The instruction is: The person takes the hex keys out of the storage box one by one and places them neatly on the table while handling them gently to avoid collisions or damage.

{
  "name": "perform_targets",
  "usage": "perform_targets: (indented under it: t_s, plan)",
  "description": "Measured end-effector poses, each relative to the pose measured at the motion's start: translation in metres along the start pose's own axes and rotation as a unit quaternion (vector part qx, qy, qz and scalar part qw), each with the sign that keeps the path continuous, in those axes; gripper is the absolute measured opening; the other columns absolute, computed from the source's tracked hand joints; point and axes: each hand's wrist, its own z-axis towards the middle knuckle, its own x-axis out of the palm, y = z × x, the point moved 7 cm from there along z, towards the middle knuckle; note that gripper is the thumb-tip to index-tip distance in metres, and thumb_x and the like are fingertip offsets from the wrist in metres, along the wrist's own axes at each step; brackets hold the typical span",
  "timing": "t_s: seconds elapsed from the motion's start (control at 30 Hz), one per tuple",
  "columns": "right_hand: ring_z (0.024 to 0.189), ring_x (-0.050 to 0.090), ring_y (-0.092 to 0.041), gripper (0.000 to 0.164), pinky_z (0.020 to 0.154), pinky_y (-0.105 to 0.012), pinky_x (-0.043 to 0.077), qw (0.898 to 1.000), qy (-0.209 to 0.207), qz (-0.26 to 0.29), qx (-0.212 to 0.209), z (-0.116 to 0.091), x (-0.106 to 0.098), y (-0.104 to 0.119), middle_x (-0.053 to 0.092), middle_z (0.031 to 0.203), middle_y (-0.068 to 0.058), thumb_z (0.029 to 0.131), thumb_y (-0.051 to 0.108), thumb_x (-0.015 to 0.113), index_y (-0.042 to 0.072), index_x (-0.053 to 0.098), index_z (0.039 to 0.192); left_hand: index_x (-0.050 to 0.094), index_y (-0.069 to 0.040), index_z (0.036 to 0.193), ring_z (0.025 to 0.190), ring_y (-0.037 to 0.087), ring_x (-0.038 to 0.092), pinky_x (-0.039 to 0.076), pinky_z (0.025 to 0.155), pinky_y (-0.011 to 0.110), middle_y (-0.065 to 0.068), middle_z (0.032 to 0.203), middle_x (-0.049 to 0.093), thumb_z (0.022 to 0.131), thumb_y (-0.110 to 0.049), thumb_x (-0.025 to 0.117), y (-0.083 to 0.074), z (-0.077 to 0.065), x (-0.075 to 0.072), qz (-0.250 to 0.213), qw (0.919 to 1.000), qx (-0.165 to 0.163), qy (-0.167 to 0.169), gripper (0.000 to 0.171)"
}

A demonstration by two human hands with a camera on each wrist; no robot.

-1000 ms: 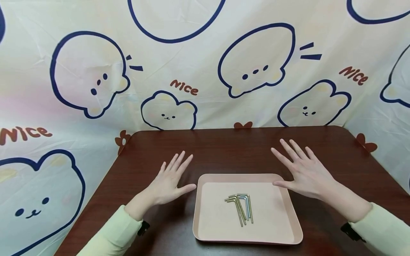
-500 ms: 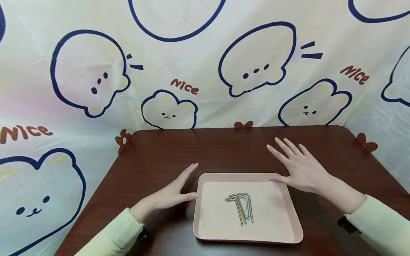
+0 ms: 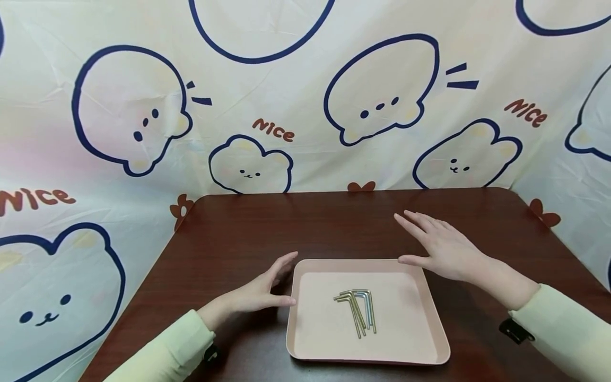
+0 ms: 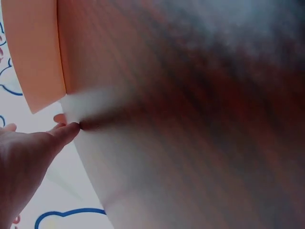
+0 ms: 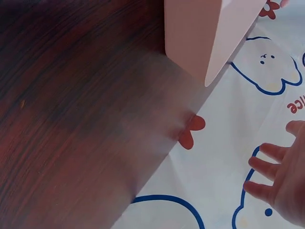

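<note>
Several L-shaped hex keys, most brass-toned and at least one silvery, lie bunched together in a pale pink tray. To the tray's left is my left hand, its thumb near the left rim and its fingers bent loosely. My right hand hovers by the tray's far right corner, fingers stretched out. Neither hand holds anything. The left wrist view has the left hand beside the tray wall. In the right wrist view, fingers of the right hand show apart from the tray.
The tray stands on a dark brown wooden table. A cloth printed with cartoon bears hangs behind the table and along both sides. Pale green sleeves with dark straps cover the forearms.
My left hand has turned and lowered beside the tray's left rim, its spread fingers drawing together. The right hand has shifted slightly left, its fingers closer together. The hex keys have not moved.
</note>
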Motion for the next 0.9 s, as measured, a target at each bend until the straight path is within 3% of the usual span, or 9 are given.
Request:
perform_targets:
  t_s: [0.23,0.43,0.73,0.9]
  plan:
    - [0.131,0.038,-0.042,0.080,0.098,-0.062,0.036,0.997,0.013,0.081,0.009,0.007,0.000,-0.003,0.037,0.148,-0.022,0.090,0.051,0.064,0.012,0.031,0.152,0.019,-0.009,0.153,0.142,0.028,0.025,0.020,0.112,0.050,0.011,0.155,0.028,0.084,-0.017,0.078,0.004,0.003,0.004,0.020,0.9992,0.014,0.031,0.091]
    - [0.133,0.036,-0.042,0.076,0.096,-0.063,0.037,0.990,0.029,0.141,0.016,0.013,0.005,-0.004,0.036,0.149,-0.020,0.091,0.046,0.066,0.015,0.032,0.152,0.027,-0.014,0.152,0.142,0.020,0.022,0.017,0.113,0.041,0.003,0.157,0.025,0.083,-0.021,0.080,0.008,0.002,0.005,0.046,0.9982,0.004,0.039,0.088]
    - [0.135,0.034,-0.039,0.075,0.097,-0.065,0.035,0.980,0.050,0.190,0.005,0.020,0.015,0.000,0.037,0.150,-0.015,0.090,0.054,0.061,0.019,0.035,0.150,0.030,-0.017,0.151,0.140,0.018,0.024,0.018,0.112,0.046,0.001,0.155,0.029,0.083,-0.024,0.080,0.011,0.002,0.007,0.051,0.9978,-0.009,0.040,0.085]
    - [0.130,0.042,-0.034,0.068,0.098,-0.058,0.039,0.973,0.039,0.228,-0.018,0.026,0.013,0.004,0.044,0.145,-0.012,0.091,0.040,0.068,0.015,0.041,0.147,0.030,-0.016,0.151,0.141,0.018,0.024,0.018,0.113,0.042,0.002,0.155,0.029,0.083,-0.024,0.080,0.012,0.003,0.006,0.052,0.9978,-0.001,0.042,0.085]
